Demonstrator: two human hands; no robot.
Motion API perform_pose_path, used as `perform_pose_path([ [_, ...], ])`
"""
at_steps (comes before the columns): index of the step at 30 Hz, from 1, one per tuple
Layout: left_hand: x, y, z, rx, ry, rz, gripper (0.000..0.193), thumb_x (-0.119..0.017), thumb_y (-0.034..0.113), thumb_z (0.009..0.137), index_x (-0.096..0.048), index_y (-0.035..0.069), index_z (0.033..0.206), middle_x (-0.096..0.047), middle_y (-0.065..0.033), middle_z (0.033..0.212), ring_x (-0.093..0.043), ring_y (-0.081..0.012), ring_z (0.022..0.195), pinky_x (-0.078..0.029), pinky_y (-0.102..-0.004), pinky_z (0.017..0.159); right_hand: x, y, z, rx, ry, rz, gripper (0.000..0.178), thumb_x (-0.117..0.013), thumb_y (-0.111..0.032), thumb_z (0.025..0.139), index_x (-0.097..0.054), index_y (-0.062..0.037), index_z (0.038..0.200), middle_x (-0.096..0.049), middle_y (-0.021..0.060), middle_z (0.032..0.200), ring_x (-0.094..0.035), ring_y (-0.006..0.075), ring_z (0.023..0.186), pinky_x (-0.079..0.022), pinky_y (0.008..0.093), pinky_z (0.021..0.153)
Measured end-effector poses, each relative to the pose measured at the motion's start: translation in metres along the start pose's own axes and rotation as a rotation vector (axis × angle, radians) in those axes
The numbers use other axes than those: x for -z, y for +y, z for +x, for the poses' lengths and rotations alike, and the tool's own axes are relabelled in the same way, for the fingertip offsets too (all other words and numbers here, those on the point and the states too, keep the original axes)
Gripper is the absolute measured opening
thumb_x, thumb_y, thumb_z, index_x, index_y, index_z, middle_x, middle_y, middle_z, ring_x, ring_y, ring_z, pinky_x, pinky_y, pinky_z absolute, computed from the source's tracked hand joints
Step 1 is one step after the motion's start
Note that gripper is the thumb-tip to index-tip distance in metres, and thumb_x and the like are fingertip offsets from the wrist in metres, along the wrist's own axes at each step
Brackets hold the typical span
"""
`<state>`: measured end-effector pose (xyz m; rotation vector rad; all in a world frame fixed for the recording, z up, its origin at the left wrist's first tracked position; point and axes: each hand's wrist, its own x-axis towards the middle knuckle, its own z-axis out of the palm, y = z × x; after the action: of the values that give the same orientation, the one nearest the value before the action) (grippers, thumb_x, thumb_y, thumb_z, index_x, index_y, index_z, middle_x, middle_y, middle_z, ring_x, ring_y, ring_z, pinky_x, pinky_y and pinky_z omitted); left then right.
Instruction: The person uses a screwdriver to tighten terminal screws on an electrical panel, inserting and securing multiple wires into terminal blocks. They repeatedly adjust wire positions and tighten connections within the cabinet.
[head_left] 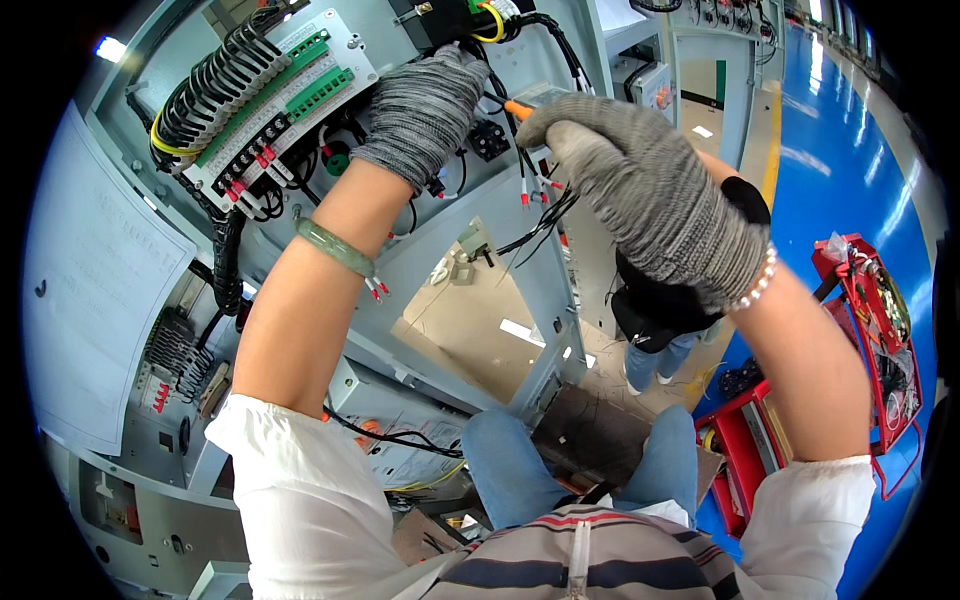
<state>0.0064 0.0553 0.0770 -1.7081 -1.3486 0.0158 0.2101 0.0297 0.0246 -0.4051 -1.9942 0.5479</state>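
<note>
Inside a grey metal cabinet, my left hand [425, 115] in a grey knit glove reaches up to a black box-shaped component [432, 22]. Its fingers are bent together at black wires beneath that component; what they pinch is hidden. My right hand [640, 185], gloved alike, is wrapped around a screwdriver [518, 110] with an orange and clear handle. The screwdriver points left, toward my left fingertips. Black wires with red-tipped ends [538, 190] hang between the hands. Left of my left hand sits a circuit board with green terminal blocks [320, 92] and a thick black wire bundle.
A sheet of drawings [90, 290] covers the left cabinet side. The cabinet frame has a large cutout [475, 315] below my hands. A person in dark clothing [650, 310] stands behind my right arm. An open red toolbox [735, 450] lies at right on blue floor.
</note>
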Motion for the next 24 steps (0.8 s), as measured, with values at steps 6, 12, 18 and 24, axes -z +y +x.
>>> perform_pose_path([
  [6, 0.005, 0.002, 0.005, -0.001, 0.049, -0.01, 0.025, -0.053, 0.005, 0.078, -0.055, 0.006, 0.102, -0.058, -0.015, 0.102, -0.062, -0.0271, 0.091, -0.051, -0.0378, 0.072, -0.012, -0.003, -0.011, -0.257, 0.197, 0.537, 0.025, -0.05, -0.023, 0.088, -0.056, -0.0066, 0.107, -0.06, 0.0062, 0.08, -0.057, 0.0159, 0.066, -0.047, 0.0274, 0.059],
  [12, 0.01, 0.002, 0.007, 0.05, -0.054, -0.086, 0.031, -0.054, 0.007, 0.077, -0.055, 0.011, 0.107, -0.056, -0.0132, 0.106, -0.06, -0.0275, 0.095, -0.049, -0.04, 0.076, 0.015, -0.048, 0.004, -0.008, -0.113, -0.562, 0.037, -0.056, -0.023, 0.083, -0.051, -0.0077, 0.116, -0.06, 0.0088, 0.083, -0.059, 0.0233, 0.073, -0.047, 0.0339, 0.064],
  [18, 0.013, 0.002, 0.007, 0.02, -0.09, -0.058, 0.033, -0.057, 0.006, 0.074, -0.054, 0.01, 0.107, -0.056, -0.0146, 0.107, -0.061, -0.0288, 0.093, -0.05, -0.0391, 0.074, 0.011, -0.026, 0.01, 0.182, -0.041, -0.406, 0.028, -0.05, -0.024, 0.086, -0.062, -0.0007, 0.095, -0.064, 0.0145, 0.085, -0.061, 0.0261, 0.082, -0.047, 0.0332, 0.076],
  [24, 0.003, 0.0, 0.01, 0.033, -0.041, -0.123, 0.025, -0.052, 0.008, 0.078, -0.056, 0.007, 0.103, -0.055, -0.017, 0.111, -0.063, -0.0288, 0.085, -0.053, -0.0376, 0.068, -0.007, -0.017, -0.005, -0.233, 0.147, 0.286, 0.03, -0.044, -0.027, 0.091, -0.063, -0.0027, 0.091, -0.055, 0.0047, 0.063, -0.049, 0.0131, 0.056, -0.042, 0.0265, 0.056],
])
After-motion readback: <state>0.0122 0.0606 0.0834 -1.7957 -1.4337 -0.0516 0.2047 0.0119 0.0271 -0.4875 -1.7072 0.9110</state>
